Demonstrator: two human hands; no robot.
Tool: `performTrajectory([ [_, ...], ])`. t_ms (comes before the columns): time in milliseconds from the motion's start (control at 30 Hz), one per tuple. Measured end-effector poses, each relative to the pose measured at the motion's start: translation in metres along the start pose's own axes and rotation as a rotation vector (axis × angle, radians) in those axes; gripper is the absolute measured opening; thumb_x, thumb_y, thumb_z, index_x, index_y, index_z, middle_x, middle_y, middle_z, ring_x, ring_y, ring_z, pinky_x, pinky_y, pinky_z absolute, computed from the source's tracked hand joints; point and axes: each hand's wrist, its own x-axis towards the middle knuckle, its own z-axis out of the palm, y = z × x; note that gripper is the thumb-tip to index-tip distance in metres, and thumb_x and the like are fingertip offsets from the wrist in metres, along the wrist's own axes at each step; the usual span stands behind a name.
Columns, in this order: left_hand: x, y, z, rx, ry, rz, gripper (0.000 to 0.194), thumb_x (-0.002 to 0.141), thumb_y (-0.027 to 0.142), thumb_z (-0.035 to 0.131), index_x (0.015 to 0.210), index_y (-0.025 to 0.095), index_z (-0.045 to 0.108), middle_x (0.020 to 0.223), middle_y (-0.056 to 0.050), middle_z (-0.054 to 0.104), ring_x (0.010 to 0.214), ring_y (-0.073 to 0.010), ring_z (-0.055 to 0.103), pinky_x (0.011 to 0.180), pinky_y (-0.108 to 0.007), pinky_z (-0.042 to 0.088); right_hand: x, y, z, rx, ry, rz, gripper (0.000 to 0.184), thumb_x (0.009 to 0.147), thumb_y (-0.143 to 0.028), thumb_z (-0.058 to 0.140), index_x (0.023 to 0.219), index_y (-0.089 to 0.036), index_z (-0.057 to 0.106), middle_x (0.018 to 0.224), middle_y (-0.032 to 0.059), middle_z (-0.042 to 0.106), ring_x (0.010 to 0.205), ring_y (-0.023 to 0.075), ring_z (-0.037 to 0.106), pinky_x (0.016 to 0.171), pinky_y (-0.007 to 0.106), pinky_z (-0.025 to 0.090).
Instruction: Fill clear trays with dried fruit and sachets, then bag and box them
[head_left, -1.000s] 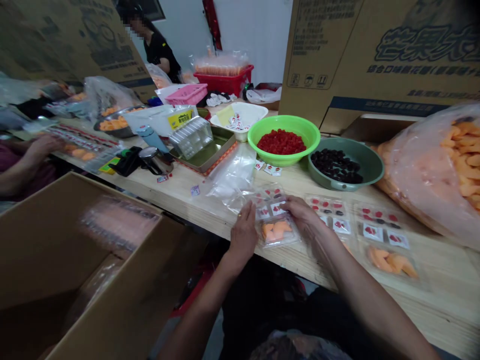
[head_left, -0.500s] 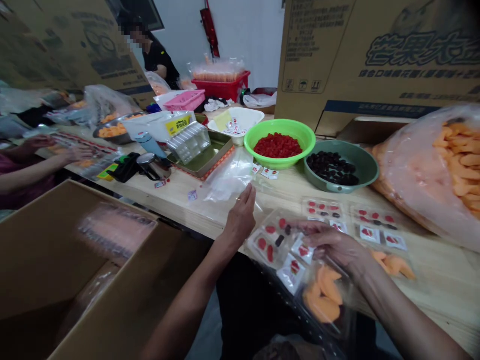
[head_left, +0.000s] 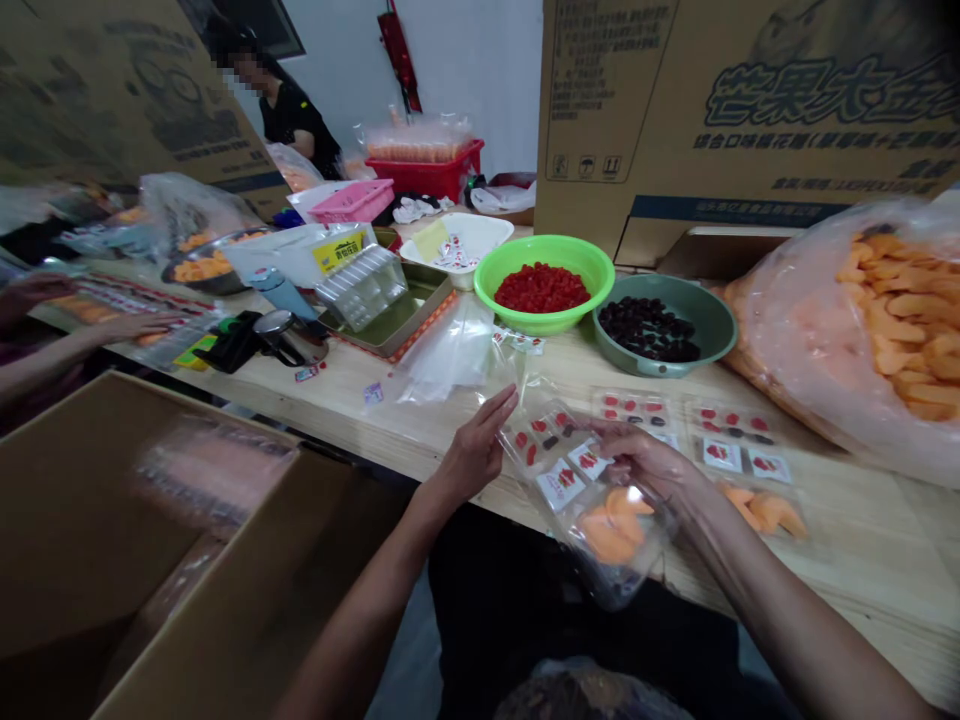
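My right hand grips the side of a clear plastic tray, held tilted over the table's front edge. In the tray are red and dark pieces, two white sachets with red print, and orange curved pieces. My left hand is closed at the tray's far left corner, its fingers pinching thin clear film that looks like a plastic bag. How far the film covers the tray I cannot tell. Two similar filled trays lie on the table just beyond my right hand.
A stack of clear bags lies ahead. Behind are a green bowl of red pieces, a grey-green bowl of dark pieces and a large bag of orange pieces. An open carton stands at left; a co-worker's hands are beyond it.
The tray in my right hand has moved up and away from me, and its far end has met my left hand. The view has shifted slightly to the right.
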Motion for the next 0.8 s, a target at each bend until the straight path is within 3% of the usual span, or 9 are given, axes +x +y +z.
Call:
performTrajectory([
  [200, 0.001, -0.005, -0.002, -0.04, -0.036, 0.035, 0.084, 0.078, -0.004, 0.039, 0.156, 0.027, 0.039, 0.152, -0.009, 0.052, 0.139, -0.0192, 0.052, 0.111, -0.039, 0.052, 0.003, 0.0, -0.005, -0.051, 0.005, -0.067, 0.068, 0.063, -0.009, 0.073, 0.13, -0.02, 0.067, 0.07, -0.0052, 0.054, 0.049, 0.004, 0.03, 0.041, 0.018, 0.021],
  [467, -0.001, -0.02, 0.001, -0.112, -0.144, -0.034, 0.069, 0.084, 0.0, 0.037, 0.149, 0.022, 0.048, 0.145, -0.01, 0.059, 0.138, -0.0183, 0.053, 0.113, -0.04, 0.049, 0.007, 0.005, -0.007, -0.094, 0.051, -0.066, 0.071, 0.066, -0.01, 0.071, 0.135, -0.022, 0.065, 0.071, -0.0041, 0.058, 0.046, 0.0042, 0.027, 0.041, 0.019, 0.018],
  [700, -0.008, -0.015, 0.018, 0.064, -0.004, -0.022, 0.076, 0.079, -0.003, 0.038, 0.154, 0.012, 0.035, 0.16, -0.019, 0.039, 0.151, -0.0212, 0.035, 0.119, -0.043, 0.042, 0.005, 0.005, 0.0, -0.07, 0.05, -0.098, 0.072, 0.066, -0.01, 0.069, 0.137, -0.022, 0.063, 0.064, -0.0057, 0.051, 0.048, 0.0056, 0.029, 0.042, 0.018, 0.021],
  [800, -0.008, -0.014, 0.023, 0.001, 0.062, -0.122, 0.07, 0.08, 0.0, 0.04, 0.148, 0.011, 0.045, 0.155, -0.018, 0.047, 0.146, -0.0207, 0.044, 0.118, -0.042, 0.043, 0.006, 0.006, -0.003, -0.071, 0.029, -0.118, 0.073, 0.066, -0.011, 0.07, 0.138, -0.022, 0.062, 0.06, -0.0072, 0.046, 0.048, 0.0056, 0.028, 0.043, 0.018, 0.02],
])
